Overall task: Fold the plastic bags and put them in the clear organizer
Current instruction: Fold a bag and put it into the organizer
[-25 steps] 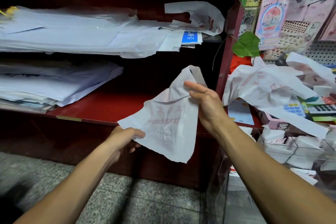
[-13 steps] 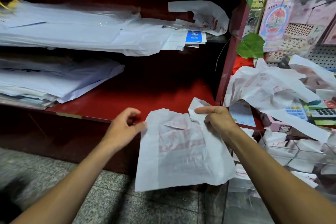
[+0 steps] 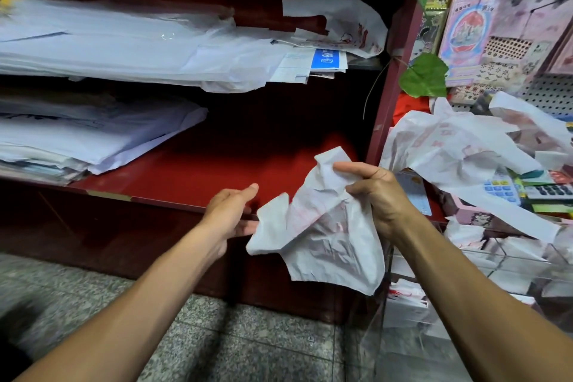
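Right hand [image 3: 376,195] has the white plastic bag [image 3: 322,236] bunched up in a tight grip, thumb pinched over its top edge, and the crumpled bag hangs in the air in front of the red shelf [image 3: 192,174]. Left hand [image 3: 231,214] sits just beside the bag's left corner, fingers straight and spread, holding nothing. Off to the right, the clear organizer [image 3: 496,260] waits below a heap of loose bags [image 3: 449,146].
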The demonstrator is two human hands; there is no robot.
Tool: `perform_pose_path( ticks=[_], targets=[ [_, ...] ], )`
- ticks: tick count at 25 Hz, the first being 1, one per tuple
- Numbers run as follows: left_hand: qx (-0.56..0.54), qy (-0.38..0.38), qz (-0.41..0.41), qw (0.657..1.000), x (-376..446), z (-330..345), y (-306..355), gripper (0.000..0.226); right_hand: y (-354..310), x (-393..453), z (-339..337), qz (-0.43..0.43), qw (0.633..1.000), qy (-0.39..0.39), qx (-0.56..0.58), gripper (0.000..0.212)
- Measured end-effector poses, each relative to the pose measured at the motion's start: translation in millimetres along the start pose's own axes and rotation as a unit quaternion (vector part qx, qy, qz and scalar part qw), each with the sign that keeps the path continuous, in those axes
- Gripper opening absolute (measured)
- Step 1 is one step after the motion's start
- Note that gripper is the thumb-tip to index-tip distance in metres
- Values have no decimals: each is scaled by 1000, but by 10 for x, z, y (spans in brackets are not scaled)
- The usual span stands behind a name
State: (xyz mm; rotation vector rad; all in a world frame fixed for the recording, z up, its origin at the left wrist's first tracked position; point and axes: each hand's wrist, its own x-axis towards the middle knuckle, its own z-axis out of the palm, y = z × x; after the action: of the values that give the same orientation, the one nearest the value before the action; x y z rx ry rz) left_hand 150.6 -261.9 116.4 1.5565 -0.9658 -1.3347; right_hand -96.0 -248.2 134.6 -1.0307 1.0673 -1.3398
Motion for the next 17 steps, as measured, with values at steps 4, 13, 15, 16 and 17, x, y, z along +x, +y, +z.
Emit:
perform_pose_path(
  ticks=[4,13,15,16,17],
  targets=[
    [106,33,-13,994,-43,-11,0,33,-27,-6,-33,11,997,4,72,60],
    [-109,-60,18,992,-113,43,44,27,71,2,-51,29,999,24,27,58],
    [-151,-41,129,979,-108,33,99,35,71,-7,-46,11,999,42,-14,58],
    [-174,-41,192,965,-100,10,153,39,43,-9,-49,1,999,44,8,59],
    [-203,-48,239,948,-90,-30,215,43,2,-9,-55,-1,998,43,50,60]
  ],
)
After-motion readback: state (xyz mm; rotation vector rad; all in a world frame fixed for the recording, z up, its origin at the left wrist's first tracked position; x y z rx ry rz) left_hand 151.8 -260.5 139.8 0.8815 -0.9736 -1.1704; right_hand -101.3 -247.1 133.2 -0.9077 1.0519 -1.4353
